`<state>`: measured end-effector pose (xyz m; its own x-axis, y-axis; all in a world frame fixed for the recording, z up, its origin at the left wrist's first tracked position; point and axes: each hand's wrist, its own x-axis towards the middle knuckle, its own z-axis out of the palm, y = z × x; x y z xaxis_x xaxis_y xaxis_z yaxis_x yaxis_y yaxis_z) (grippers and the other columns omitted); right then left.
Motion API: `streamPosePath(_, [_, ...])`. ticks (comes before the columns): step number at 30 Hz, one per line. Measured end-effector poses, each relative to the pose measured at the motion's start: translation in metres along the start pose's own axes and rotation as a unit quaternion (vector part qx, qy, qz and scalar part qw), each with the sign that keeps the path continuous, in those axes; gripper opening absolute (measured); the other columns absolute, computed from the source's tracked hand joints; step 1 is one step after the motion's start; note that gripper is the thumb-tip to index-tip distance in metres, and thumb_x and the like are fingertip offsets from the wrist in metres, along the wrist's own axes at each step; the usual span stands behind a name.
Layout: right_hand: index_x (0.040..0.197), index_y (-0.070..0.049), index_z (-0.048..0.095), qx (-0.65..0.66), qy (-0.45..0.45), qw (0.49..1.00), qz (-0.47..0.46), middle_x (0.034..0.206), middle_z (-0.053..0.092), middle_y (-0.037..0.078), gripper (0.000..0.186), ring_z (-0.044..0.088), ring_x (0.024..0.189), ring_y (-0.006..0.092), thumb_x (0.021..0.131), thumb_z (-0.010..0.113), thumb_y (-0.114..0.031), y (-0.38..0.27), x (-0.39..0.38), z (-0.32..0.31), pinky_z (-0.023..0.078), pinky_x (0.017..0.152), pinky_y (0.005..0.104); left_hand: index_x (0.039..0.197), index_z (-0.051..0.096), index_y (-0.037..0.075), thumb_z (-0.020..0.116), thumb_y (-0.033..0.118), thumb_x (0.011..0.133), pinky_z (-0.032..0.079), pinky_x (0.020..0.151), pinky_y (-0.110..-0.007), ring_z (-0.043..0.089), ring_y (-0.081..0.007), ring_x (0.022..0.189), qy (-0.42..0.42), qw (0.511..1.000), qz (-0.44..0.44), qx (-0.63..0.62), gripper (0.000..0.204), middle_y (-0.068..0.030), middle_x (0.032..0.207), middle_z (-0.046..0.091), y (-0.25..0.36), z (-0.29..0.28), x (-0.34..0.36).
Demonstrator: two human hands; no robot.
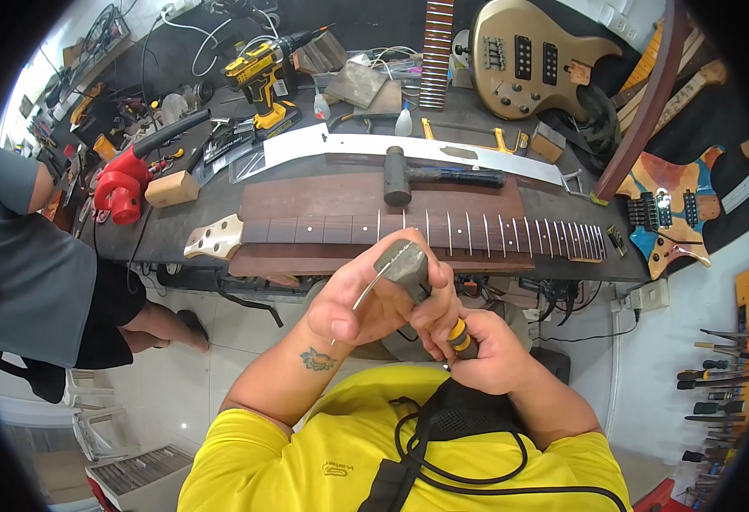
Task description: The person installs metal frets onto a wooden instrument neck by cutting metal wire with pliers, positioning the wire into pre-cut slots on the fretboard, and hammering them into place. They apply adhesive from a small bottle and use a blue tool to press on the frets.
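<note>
In the head view, left hand [347,284] half curled, thumb well apart from the forefinger, with a thin curved metal wire [372,284] crossing the gap; cannot tell whether firmly pinched or only resting against the skin. Between the left fingers, at the upper end of the wire, a blocky grey tool head [402,268], apparently touching the wire, though too small to tell whether clamped. To the right and nearer the body, right hand [492,350] closed around a yellow-and-dark handle [460,334], seemingly part of the same tool. Just beyond the left fingertips in view, a guitar neck [332,230] flat across the bench [163,236]; farther beyond, a dark hammer [397,181]. Possible trouble: a twist or slip of the wire, from too loose a left-hand hold; nipped or pricked skin, from left fingers so close to the tool head and loose wire end; a kink in the curve, from uneven squeezing on the right; a dented neck, from a dropped tool.
</note>
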<state>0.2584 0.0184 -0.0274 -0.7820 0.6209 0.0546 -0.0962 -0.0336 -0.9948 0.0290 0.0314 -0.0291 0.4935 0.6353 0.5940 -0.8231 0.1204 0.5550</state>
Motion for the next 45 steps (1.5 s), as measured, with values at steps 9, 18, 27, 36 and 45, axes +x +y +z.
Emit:
streamPosePath(9, [0.118,0.000,0.066,0.100,0.010,0.994,0.046,0.107,0.062,0.004,0.040,0.058,0.094,0.0129,0.080,0.058,0.009,0.011,-0.001,0.002,0.049,0.087,0.0302,0.146,0.048,0.006,0.084,0.057,0.084,0.050,0.100,-0.053,0.066,-0.0379,0.106,0.099,0.995,-0.002,-0.005,0.087,-0.0185,0.117,0.060,0.007,0.016,0.006])
streamPosePath(18, [0.113,-0.003,0.062,0.147,-0.049,0.986,0.062,0.119,0.065,0.008,0.035,0.060,0.099,0.0161,0.080,0.057,0.008,0.006,0.004,-0.001,0.049,0.089,0.0323,0.126,0.071,0.005,0.065,-0.004,0.102,0.054,0.110,-0.056,0.070,-0.0419,0.126,0.103,0.587,0.263,0.759,0.027,-0.0218,0.128,0.075,0.039,0.017,-0.010])
streamPosePath(27, [0.119,0.001,0.063,-0.034,0.033,0.998,-0.031,0.121,0.059,0.007,0.044,0.056,0.104,0.0184,0.076,0.059,0.008,0.009,0.002,-0.006,0.046,0.098,0.0338,0.114,0.072,-0.003,0.075,-0.001,0.100,0.051,0.062,-0.025,0.067,-0.0106,0.067,0.372,0.651,0.028,0.661,0.014,-0.0082,0.080,0.074,0.047,0.061,-0.010])
streamPosePath(36, [0.112,0.001,0.065,-0.118,0.043,0.992,-0.021,0.109,0.059,0.009,0.040,0.054,0.103,0.0224,0.072,0.060,0.007,-0.003,0.004,-0.006,0.044,0.097,0.0362,0.109,0.077,-0.003,0.078,-0.008,0.091,0.044,0.057,-0.027,0.060,-0.0144,0.062,0.262,0.581,0.097,0.765,0.019,-0.0078,0.076,0.069,0.050,0.056,-0.012])
streamPosePath(45, [0.102,0.000,0.062,-0.179,0.056,0.982,-0.039,0.103,0.060,0.007,0.031,0.057,0.093,0.0198,0.072,0.057,0.009,0.000,0.000,-0.007,0.049,0.089,0.0347,0.119,0.076,-0.003,0.079,0.005,0.093,0.049,0.071,-0.030,0.065,-0.0163,0.076,0.279,0.678,0.021,0.680,0.027,-0.0090,0.087,0.073,0.058,0.053,-0.021])
